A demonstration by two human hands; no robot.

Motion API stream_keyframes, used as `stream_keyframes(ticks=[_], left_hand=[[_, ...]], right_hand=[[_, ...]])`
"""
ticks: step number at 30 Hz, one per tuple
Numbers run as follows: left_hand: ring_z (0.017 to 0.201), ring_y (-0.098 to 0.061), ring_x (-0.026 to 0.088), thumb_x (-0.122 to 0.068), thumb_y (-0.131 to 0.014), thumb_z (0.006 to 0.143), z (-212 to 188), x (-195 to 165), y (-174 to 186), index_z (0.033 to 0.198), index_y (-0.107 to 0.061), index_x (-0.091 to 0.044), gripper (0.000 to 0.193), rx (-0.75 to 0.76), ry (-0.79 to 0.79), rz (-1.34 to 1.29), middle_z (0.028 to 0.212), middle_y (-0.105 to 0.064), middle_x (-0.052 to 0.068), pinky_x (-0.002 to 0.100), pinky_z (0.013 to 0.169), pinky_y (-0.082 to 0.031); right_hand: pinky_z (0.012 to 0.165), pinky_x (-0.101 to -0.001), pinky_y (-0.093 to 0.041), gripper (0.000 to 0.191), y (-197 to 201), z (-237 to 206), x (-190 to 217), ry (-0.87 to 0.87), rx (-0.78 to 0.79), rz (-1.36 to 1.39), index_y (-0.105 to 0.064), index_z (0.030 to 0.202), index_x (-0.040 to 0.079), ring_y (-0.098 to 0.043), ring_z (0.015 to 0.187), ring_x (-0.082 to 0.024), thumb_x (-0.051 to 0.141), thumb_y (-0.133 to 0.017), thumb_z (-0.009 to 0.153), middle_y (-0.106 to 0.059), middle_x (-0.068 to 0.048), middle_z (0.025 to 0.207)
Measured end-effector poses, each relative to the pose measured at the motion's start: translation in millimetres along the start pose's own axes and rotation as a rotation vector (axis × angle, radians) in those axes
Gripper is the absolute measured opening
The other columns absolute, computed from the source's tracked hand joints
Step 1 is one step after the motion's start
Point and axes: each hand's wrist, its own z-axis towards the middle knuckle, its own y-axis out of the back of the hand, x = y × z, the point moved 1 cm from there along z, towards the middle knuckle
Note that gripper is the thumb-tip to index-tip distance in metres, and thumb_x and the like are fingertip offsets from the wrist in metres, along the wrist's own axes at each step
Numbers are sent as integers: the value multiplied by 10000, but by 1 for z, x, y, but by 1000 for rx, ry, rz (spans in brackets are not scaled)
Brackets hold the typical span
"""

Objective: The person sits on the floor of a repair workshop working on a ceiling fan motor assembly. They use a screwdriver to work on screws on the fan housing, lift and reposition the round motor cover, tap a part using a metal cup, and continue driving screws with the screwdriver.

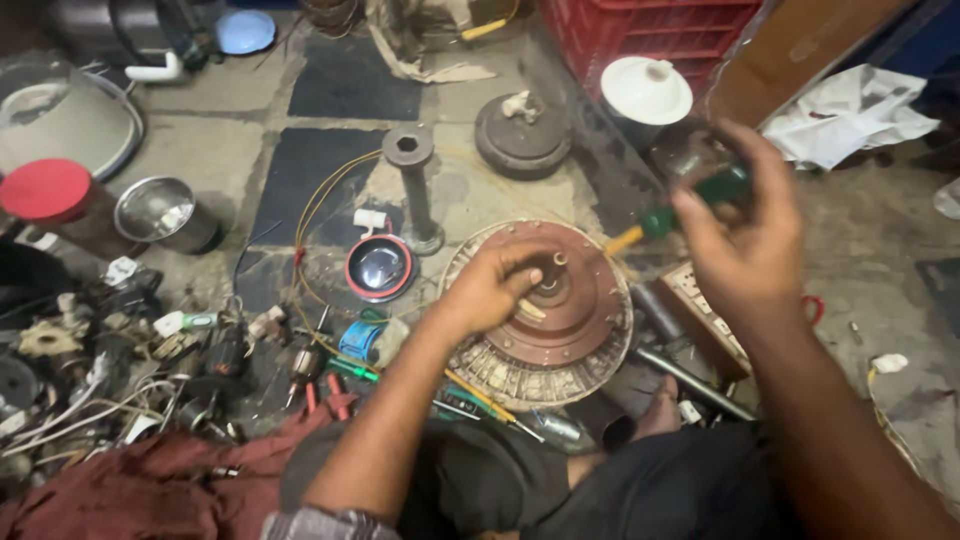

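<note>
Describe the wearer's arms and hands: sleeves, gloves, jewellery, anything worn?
Both forearms are bare. The left hand and right hand wear no gloves, and no rings, watch or bracelets show. No sleeve reaches either wrist; only a bit of striped cloth shows at the frame's bottom edge by the left arm.

Under the left hand (487, 287) sits a motor housing (560, 320) of matt, dusty brown painted metal with a rough ribbed rim. The right hand (745, 235) grips a screwdriver (690, 205) with a glossy green plastic handle. Beside the left forearm lies rumpled maroon cloth (150, 485); the stone floor (200, 150) beyond looks rough.
</note>
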Motion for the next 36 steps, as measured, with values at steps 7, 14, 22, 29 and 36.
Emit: stream_keyframes(ticks=[7, 14, 22, 29, 36], left_hand=[[1185, -656, 161, -13, -664, 950, 6, 1, -12, 1310, -635, -5, 362, 21, -64, -21, 1268, -705, 85, 304, 1032, -516], [1095, -689, 187, -36, -664, 957, 4, 0, -19, 1190, -695, 13, 240, -124, -172, 68, 1155, -727, 108, 318, 986, -530], [1041, -693, 175, -62, -664, 958, 3, -5, -18, 1183, -692, -3, 234, -142, -156, 102, 1107, -733, 105, 318, 952, -537], [1011, -701, 187, -78, -681, 952, 2, -9, -18, 1175, -692, -6, 234, -170, -173, 150, 1082, -741, 108, 321, 926, -539], [998, -710, 187, -100, -687, 958, 1, -11, -17, 1180, -688, -12, 238, -163, -147, 143, 1074, -746, 108, 321, 909, -543]], right_hand=[[868, -292, -607, 553, -8, -65, 31, -9, 158, -110, -511, 1451, 21, -719, 994, -161, -8, -716, 938, -721, -92, 1100], [879, -296, -622, 533, -8, -68, 31, 35, 184, -147, -531, 1425, 13, -735, 1010, -149, -11, -723, 929, -731, -104, 1104], [815, -287, -608, 489, -19, -82, 29, 36, -4, -263, -591, 1316, 0, -730, 947, -145, 25, -815, 882, -732, -105, 1067], [767, -262, -625, 430, -22, -84, 28, 11, -99, -237, -599, 1281, -5, -726, 957, -113, 43, -821, 916, -732, -97, 1076], [803, -276, -629, 438, -24, -86, 31, 52, -66, -246, -601, 1300, -4, -726, 962, -139, 30, -814, 919, -725, -111, 1081]])
